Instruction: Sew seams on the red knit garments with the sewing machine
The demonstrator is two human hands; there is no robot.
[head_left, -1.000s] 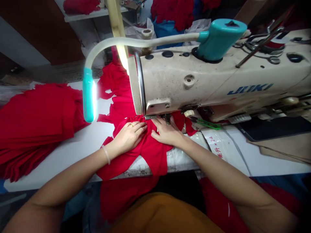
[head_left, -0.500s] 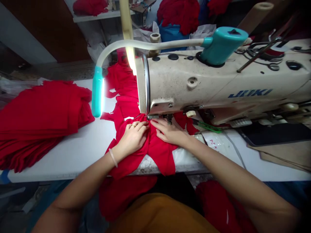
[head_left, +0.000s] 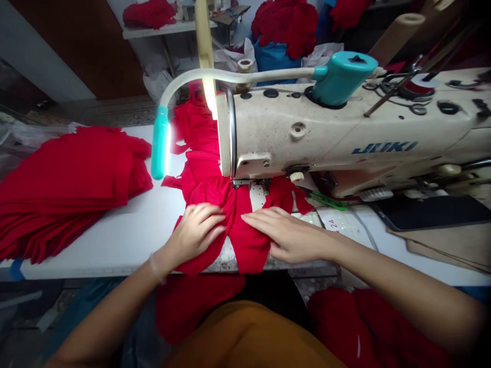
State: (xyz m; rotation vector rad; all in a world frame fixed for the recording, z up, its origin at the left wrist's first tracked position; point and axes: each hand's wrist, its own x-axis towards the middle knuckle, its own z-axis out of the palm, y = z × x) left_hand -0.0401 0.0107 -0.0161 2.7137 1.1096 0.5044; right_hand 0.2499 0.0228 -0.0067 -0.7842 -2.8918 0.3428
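Red fabric runs under the presser foot of a sewing machine, its lower edges hanging near the table's front. My left hand rests on the left part of this fabric, a little blurred, its loosely bent fingers apart and pointing right. Folds gather in the cloth beside its fingertips. Across from it, my right hand lies over the right part with fingers stretched toward the left. Both hands are in front of the needle area, apart from each other. The undersides of the fingers are hidden.
A tall stack of red cut pieces stands on the white table at left. A lit turquoise lamp hangs beside the machine head. Green-handled snips and a dark phone lie at right.
Both hands have drawn back from the presser foot toward my body, the right also shifting right and the left slightly left. Bare machine plate now shows beside the foot.
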